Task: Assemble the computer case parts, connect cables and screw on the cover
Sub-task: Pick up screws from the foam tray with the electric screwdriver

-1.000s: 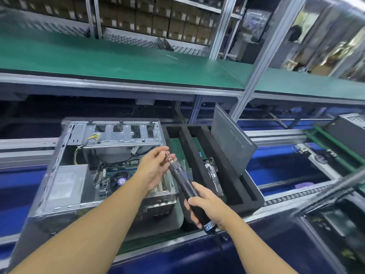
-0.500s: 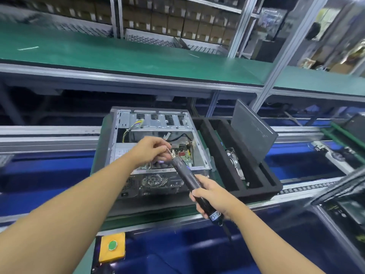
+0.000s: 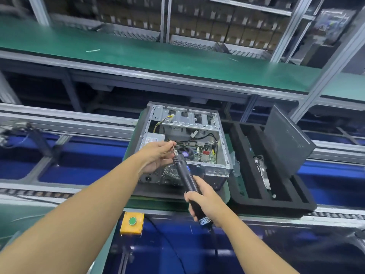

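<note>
An open computer case lies on its side on the conveyor, showing the motherboard, fan and yellow cables inside. In front of it my right hand grips the lower part of a black electric screwdriver, which points up and to the left. My left hand pinches the metal bit at the screwdriver's tip, just above the case's near edge. Whether a screw sits on the bit is too small to tell. A dark grey cover panel leans upright in the black foam tray to the right.
The black foam tray with long slots stands right of the case and holds a metal part. A yellow box with a green button sits at the near rail. A green shelf runs across above the conveyor.
The view has swung left, so the case and tray sit further right in the picture. Both hands keep their hold on the screwdriver and its bit.
</note>
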Demonstrator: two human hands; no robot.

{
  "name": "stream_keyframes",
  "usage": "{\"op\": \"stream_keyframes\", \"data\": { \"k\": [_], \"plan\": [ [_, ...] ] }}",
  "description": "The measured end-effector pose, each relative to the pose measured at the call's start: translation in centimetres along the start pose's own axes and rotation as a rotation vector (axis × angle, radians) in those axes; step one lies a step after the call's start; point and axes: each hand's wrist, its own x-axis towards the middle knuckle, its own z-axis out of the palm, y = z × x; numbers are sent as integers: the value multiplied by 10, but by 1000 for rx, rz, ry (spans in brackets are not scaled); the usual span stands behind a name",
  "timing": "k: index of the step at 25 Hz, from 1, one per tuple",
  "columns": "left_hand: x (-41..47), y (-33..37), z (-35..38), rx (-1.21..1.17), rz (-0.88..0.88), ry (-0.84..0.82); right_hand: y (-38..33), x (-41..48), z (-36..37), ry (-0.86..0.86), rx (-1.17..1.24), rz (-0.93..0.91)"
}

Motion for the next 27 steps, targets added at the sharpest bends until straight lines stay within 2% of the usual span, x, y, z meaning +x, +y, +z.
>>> {"op": "stream_keyframes", "data": {
  "k": [7,13,19,27],
  "plan": [
    [-14,-23,-13,42,-55,251,18,2,23,-89,-1,-38],
    [-37,-41,-44,-3,-24,370,23,8,53,-141,-42,-20],
    [-42,-27,-66,78,29,298,15,6,92,-77,23,-9],
    [-33,-36,-86,125,-9,239,29,10,122,-4,45,24]
  ]
}}
